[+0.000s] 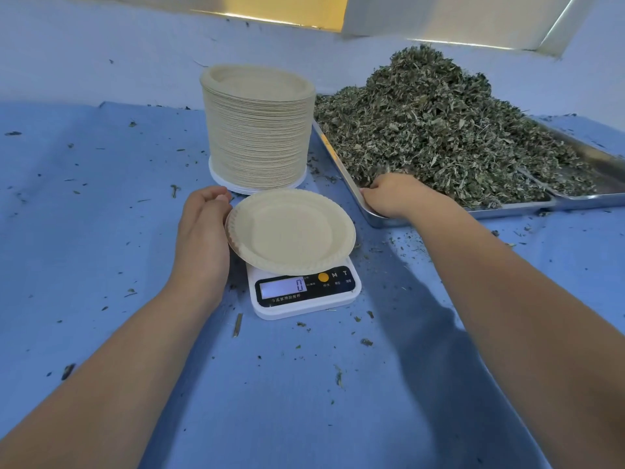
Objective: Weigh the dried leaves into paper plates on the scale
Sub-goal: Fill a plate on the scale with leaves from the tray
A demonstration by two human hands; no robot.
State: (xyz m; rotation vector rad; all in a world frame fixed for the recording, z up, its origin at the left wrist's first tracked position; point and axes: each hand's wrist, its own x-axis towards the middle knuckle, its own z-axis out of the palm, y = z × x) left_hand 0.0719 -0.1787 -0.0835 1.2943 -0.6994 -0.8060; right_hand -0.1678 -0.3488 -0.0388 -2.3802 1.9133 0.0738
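A blue cloth (101, 231), flecked with leaf crumbs, covers the table. On the right, a shiny metal tray (514, 207) holds a tall, ragged heap of grey-green dried leaves (439, 123). Beside it stands a high stack (258, 137) of cream plates. One round, crimp-edged paper plate (287, 231) sits tilted on a white scale (304, 299) (display reads 0). The left hand (203, 231) curls around the plate's left rim. The right hand (395, 194) digs bent fingers into the leaves; whether it grips any, I cannot tell.
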